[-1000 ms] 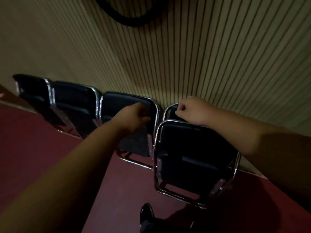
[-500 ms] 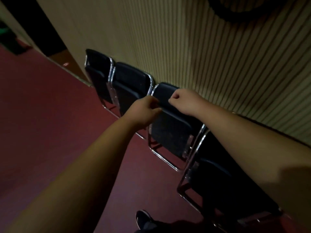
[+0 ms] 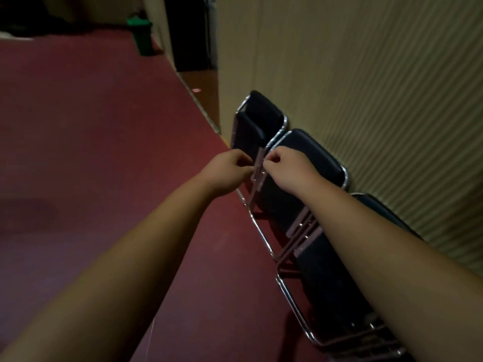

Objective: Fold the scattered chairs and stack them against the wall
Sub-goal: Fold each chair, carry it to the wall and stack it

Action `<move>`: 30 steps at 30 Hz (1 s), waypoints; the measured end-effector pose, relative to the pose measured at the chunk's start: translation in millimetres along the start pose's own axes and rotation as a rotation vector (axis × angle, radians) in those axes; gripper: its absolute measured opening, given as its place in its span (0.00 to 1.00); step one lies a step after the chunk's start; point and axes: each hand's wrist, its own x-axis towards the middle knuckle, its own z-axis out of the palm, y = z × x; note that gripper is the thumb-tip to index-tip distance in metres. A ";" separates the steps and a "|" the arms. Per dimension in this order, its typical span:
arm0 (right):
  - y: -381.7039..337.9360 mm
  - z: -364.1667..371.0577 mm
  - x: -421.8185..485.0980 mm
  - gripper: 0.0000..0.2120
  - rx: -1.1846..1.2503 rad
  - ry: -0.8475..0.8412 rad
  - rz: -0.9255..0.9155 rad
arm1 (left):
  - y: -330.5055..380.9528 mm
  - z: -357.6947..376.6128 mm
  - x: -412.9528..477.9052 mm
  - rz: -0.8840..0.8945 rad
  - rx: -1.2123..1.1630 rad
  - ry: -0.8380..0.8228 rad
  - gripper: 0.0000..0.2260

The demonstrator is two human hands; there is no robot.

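Note:
Three folded black chairs with chrome frames lean in a row against the ribbed beige wall (image 3: 392,100): the far chair (image 3: 261,116), the middle chair (image 3: 311,155) and the near chair (image 3: 329,280). My left hand (image 3: 230,168) and my right hand (image 3: 285,165) are stretched out close together in front of the gap between the far and middle chairs. The fingers of both hands are curled in, and I see nothing held in either. Whether they touch the chrome frame (image 3: 258,168) between them is unclear. My right forearm hides part of the near chair.
Dark red carpet (image 3: 104,152) spreads to the left. A green bin (image 3: 141,35) stands at the far end beside a dark doorway (image 3: 190,35). The wall's corner (image 3: 218,100) sits just past the far chair.
My view has swung left along the row of chairs. My right hand has come off the top of a chair, and both hands have drawn close together.

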 end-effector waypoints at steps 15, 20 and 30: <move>-219.1 259.9 160.4 0.06 -0.001 -0.445 -0.362 | -232.6 -206.6 14.1 -0.454 -0.052 0.379 0.09; -297.0 344.2 200.5 0.06 -0.021 -0.645 -0.460 | -292.2 -264.6 6.7 -0.640 -0.076 0.516 0.07; -486.0 497.8 164.1 0.07 -0.130 -0.935 -0.824 | -400.3 -385.0 -90.6 -0.876 -0.202 0.834 0.03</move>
